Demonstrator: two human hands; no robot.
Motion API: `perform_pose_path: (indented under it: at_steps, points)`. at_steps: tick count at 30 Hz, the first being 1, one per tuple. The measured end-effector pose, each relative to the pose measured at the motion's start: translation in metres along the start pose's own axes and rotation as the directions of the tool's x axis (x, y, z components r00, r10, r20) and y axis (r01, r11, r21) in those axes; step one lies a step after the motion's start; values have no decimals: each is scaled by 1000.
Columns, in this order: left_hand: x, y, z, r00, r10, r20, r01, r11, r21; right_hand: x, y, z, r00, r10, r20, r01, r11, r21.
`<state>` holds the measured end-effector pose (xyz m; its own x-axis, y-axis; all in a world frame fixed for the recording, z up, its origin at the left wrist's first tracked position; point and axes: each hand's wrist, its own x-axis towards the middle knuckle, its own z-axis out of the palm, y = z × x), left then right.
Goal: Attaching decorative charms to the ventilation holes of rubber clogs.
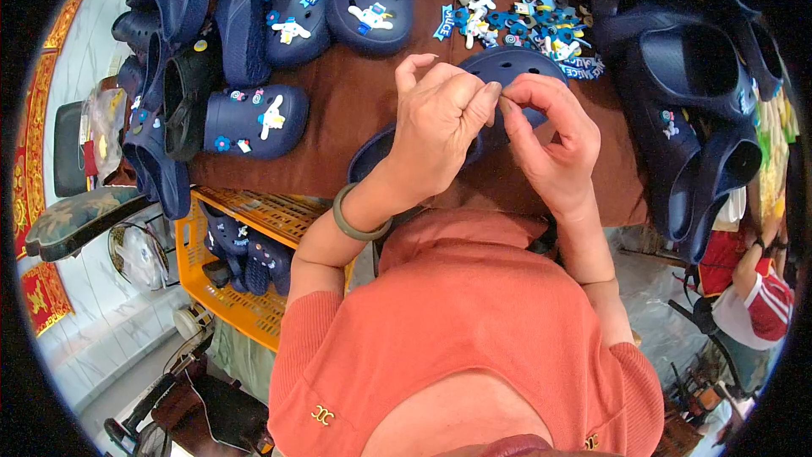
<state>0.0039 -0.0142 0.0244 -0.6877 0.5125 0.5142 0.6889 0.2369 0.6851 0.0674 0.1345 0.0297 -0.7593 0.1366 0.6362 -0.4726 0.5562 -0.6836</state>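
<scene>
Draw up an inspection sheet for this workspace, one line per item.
Surface: brown cloth, partly covered.
Job's things: dark blue clog at upper middle; heaped charms beyond it, mostly blue and white.
Clutter: decorated clog at left among others, more clogs at right; orange crate at lower left, also holding clogs.
Hands: left hand and right hand pinch close together; anything held is too small to tell.
Cables: nothing clearly seen.
Surroundings: red-and-gold wall hanging at far left; another person's arm at far right.
</scene>
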Motion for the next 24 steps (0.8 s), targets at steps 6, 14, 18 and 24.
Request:
perform_pose_path:
  at_steps: [6, 14, 18, 24]
  points:
    - [-1, 0, 3, 998, 53, -39, -52, 998, 48, 1, -2, 2, 1000, -20, -2, 20, 998, -59]
    - [-1, 1, 4, 996, 55, -65, -53, 998, 28, 3, -2, 5, 992, -125, 14, 125, 974, -189]
    - [-2, -1, 1, 1000, 6, -3, -6, 1000, -26, -2, -3, 9, 988, -151, 30, 154, 965, -212]
    - [-3, -2, -2, 987, -96, 131, 126, 962, -241, 2, -6, 2, 1000, 6, -4, -6, 997, -74]
